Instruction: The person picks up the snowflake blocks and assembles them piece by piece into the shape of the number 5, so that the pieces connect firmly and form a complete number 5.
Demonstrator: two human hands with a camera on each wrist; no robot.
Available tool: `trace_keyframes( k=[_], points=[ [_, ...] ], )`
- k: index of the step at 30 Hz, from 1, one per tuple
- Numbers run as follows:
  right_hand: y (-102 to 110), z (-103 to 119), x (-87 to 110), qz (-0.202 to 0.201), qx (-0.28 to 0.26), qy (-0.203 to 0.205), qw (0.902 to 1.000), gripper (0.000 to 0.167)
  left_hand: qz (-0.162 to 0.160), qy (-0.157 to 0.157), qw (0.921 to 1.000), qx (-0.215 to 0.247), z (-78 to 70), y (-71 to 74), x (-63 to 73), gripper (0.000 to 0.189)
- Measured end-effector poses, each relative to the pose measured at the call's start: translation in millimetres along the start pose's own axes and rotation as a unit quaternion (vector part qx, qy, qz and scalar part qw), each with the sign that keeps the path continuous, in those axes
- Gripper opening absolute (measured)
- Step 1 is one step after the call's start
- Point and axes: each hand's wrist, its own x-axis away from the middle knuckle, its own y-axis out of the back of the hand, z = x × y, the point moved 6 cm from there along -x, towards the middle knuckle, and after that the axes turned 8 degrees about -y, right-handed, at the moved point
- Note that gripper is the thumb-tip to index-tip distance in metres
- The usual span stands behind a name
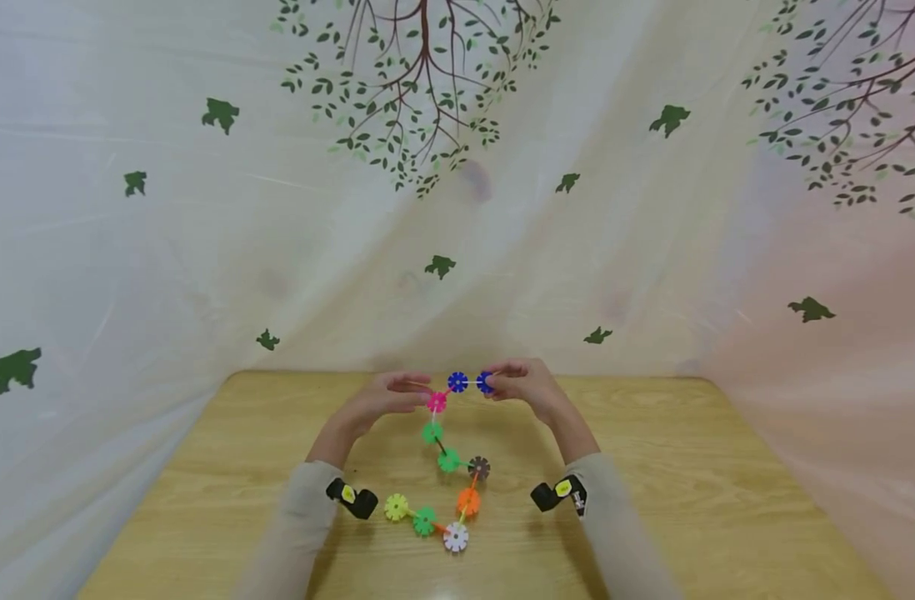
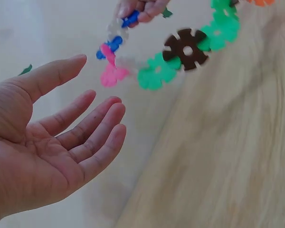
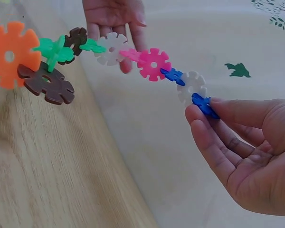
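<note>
A chain of notched plastic snowflake discs runs across the views, linked edge to edge. My right hand [image 3: 256, 152] pinches the blue disc [image 3: 205, 105] at its end between thumb and fingertips. Beyond it come a white disc [image 3: 192, 87], another blue one and a pink disc [image 3: 154, 64]. Green, brown, orange [image 1: 468, 501], white and yellow [image 1: 396, 507] discs follow down the chain. My left hand [image 2: 61, 133] has its fingers spread and holds nothing; in the left wrist view a gap separates it from the pink disc [image 2: 113, 76].
The wooden table [image 1: 652, 467] lies beneath the chain. A pale curtain [image 1: 337, 275] printed with trees and green leaf shapes hangs behind and at both sides. Each sleeve carries a black wrist camera [image 1: 352, 498].
</note>
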Motion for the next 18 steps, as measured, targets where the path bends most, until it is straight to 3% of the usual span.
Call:
trace_keyframes(
  k=[6,18],
  points=[
    [15,3,-2.9,-0.015,0.004,-0.008,0.9998,0.032,0.037,0.029,0.9988,-0.01,9.4,4.1,14.4,0.054],
    [36,6,-7.2,-0.026,-0.006,-0.021,0.9994,0.038,0.115,0.099,0.9884,-0.014,28.8,-12.4,33.4,0.046]
  ],
)
